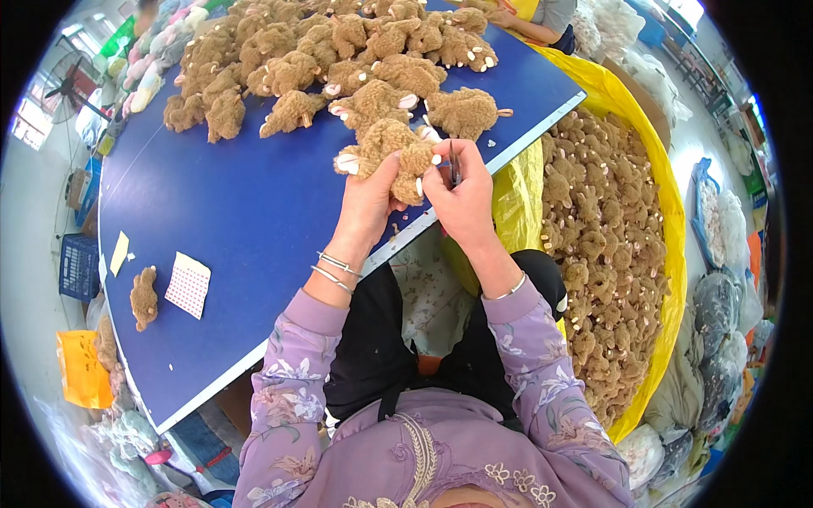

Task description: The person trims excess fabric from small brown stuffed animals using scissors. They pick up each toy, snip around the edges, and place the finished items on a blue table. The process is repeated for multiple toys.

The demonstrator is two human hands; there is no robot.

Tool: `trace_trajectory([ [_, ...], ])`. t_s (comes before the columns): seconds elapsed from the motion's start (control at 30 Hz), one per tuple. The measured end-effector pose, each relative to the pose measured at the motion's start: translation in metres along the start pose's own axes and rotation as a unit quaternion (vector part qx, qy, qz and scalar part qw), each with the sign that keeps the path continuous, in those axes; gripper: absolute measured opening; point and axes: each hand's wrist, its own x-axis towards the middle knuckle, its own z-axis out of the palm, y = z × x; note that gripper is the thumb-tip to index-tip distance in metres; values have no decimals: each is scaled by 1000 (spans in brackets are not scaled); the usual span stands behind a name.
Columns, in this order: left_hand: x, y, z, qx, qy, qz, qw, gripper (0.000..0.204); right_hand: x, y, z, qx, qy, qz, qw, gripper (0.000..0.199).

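Observation:
Above the near edge of the blue table [212, 220], my left hand [370, 199] grips a fluffy brown plush toy [389, 152] with pale pink ears and white feet. My right hand [461, 190] is closed round a small pair of dark-bladed scissors [456, 165], the blades pointing away from me. Its thumb and fingertips meet at the toy's right side, beside a white foot. Whether they also pinch the toy or a thread there I cannot tell. More plush toys of the same kind lie just beyond, one [463, 113] right behind the scissors.
A heap of brown plush toys [313, 51] covers the table's far side. On my right stands a big yellow bag [673, 254] full of them. A lone toy [144, 298] and a dotted sheet [188, 285] lie at left. Another person's arm [525, 30] shows at the far right.

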Motion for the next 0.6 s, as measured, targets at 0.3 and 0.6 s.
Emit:
trace_trajectory([
  [0.3,6,1,-1,0,54,88,995,19,5,-4,-11,-138,-27,29,990,17],
  [0.6,8,-1,-10,-6,86,158,984,23,3,-30,-34,-210,-257,12,943,16],
])
